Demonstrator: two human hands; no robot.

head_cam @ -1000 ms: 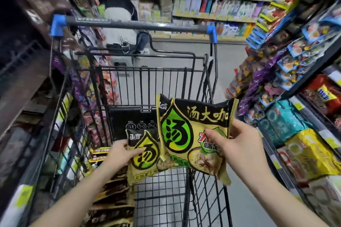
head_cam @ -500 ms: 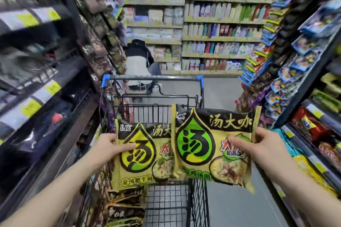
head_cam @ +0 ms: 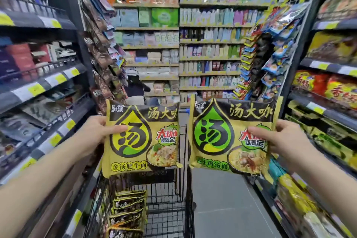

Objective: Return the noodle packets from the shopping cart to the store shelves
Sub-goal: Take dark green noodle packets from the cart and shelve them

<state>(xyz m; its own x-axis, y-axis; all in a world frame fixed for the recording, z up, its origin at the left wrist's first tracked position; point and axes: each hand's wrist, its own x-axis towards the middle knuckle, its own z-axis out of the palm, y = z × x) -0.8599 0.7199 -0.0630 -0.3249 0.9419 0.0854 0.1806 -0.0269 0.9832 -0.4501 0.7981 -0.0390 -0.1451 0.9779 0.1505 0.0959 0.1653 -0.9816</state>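
Two yellow-and-black noodle packets are held up side by side above the shopping cart point(head_cam: 166, 199), facing the camera with a gap between them. The left packet point(head_cam: 143, 139) is pinched at its left edge by the left hand point(head_cam: 96, 133), thumb across the front; the right packet point(head_cam: 229, 137) is gripped at its right edge by the right hand point(head_cam: 284, 141), thumb on the front and fingers behind. More noodle packets point(head_cam: 127, 212) stand stacked in the wire cart below. The aisle has a grey floor point(head_cam: 222, 208), with store shelves on the left point(head_cam: 38, 87), on the right point(head_cam: 328, 87) and across the far end point(head_cam: 193, 44). Compared with half a second ago, both packets sit higher and further apart, no longer overlapping.
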